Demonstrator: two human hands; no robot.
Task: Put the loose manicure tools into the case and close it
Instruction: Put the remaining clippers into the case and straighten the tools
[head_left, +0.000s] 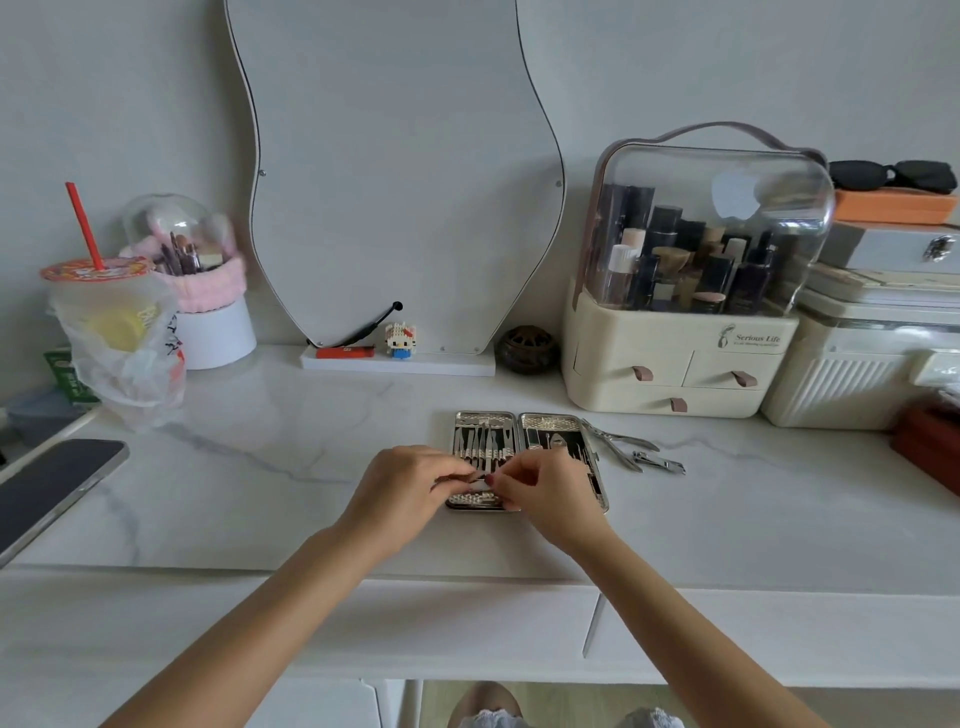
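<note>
Centrally on the marble tabletop (260, 467), the manicure case (527, 457) is laid open flat, and a thin metal tool (457, 479) is pinched between the curled fingertips of the left hand (402, 491) and the right hand (545, 501) over its near left half, so that the lower slots are hidden. Just right of the case, nippers (618, 441) and a nail clipper (658, 462) are left loose, backed by a cream cosmetics organizer (675, 364). Farther left, a bagged drink cup (117, 332) and a dark tablet (47, 488) are kept well apart.
</note>
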